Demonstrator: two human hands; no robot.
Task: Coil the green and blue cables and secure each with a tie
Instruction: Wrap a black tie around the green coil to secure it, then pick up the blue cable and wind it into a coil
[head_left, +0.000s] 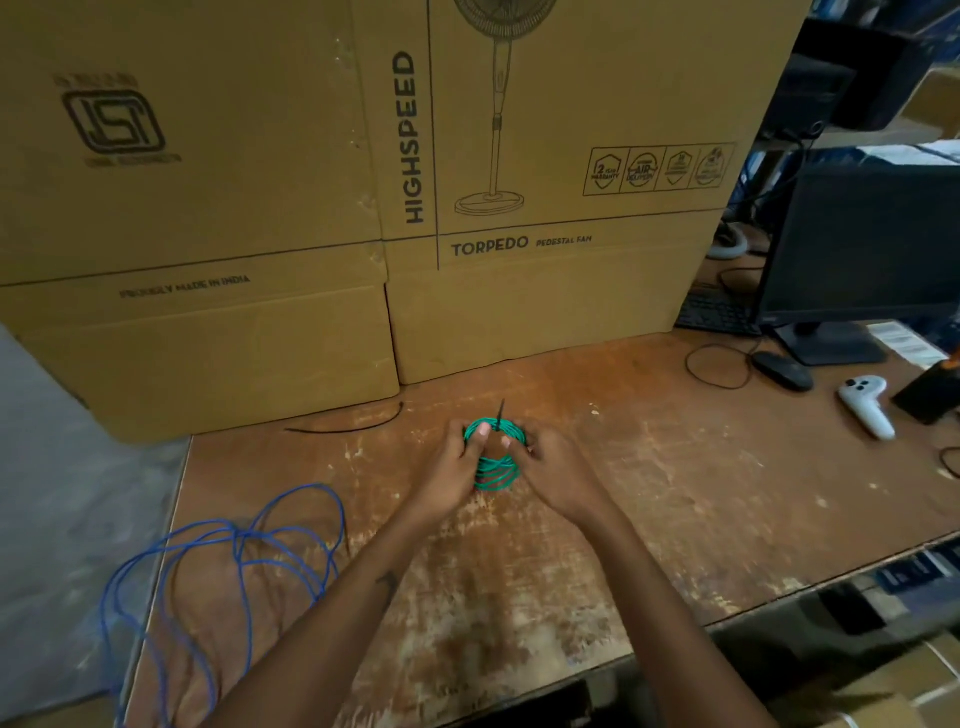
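The green cable (497, 470) is wound into a small coil and held upright over the middle of the wooden table (649, 493). My left hand (451, 467) grips the coil's left side and my right hand (550, 470) grips its right side. A black tie (500, 414) sticks up from the top of the coil between my thumbs. The blue cable (234, 545) lies in loose loops at the table's left edge, partly hanging off it. A second black tie (353, 425) lies flat on the table near the boxes.
Large cardboard fan boxes (363, 208) stand along the back of the table. At the right are a black monitor (862, 249), a keyboard (717, 312), a black mouse (782, 370) and a white controller (866, 402). A grey surface (62, 467) lies left of the table.
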